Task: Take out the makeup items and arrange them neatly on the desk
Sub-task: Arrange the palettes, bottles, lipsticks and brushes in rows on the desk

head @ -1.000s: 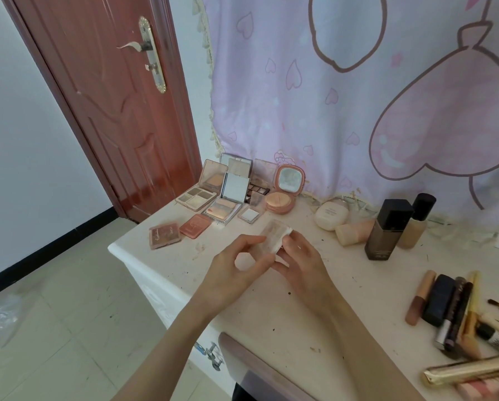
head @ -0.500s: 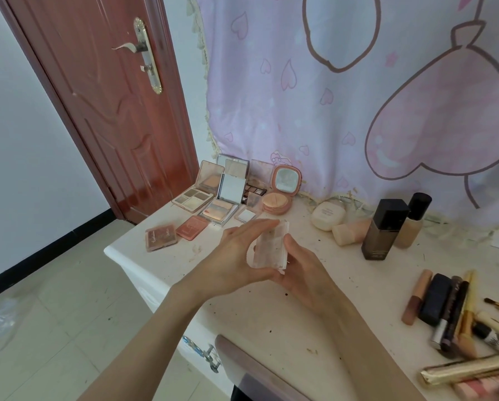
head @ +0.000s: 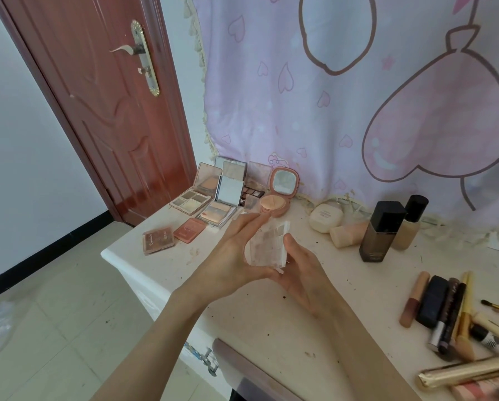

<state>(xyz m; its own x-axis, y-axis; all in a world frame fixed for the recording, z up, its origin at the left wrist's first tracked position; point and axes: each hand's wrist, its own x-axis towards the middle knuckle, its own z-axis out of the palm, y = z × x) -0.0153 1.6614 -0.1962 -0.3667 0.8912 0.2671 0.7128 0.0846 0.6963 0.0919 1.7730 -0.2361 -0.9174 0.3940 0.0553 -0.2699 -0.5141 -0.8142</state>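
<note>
above the desk (head: 271,328), clear compact (head: 267,246) (upright) between both hands (head: 271,264)

Small clear palette (head: 267,248), pinkish pans blurred, perhaps blush, tilted upright above desk (head: 271,314), between both palms

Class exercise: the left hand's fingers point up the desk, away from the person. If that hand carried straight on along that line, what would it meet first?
Probably the round pink compact, open just beyond the left hand fingertips. Depth is hard to judge from one view; the small clear case beside the compact could come first.
</note>
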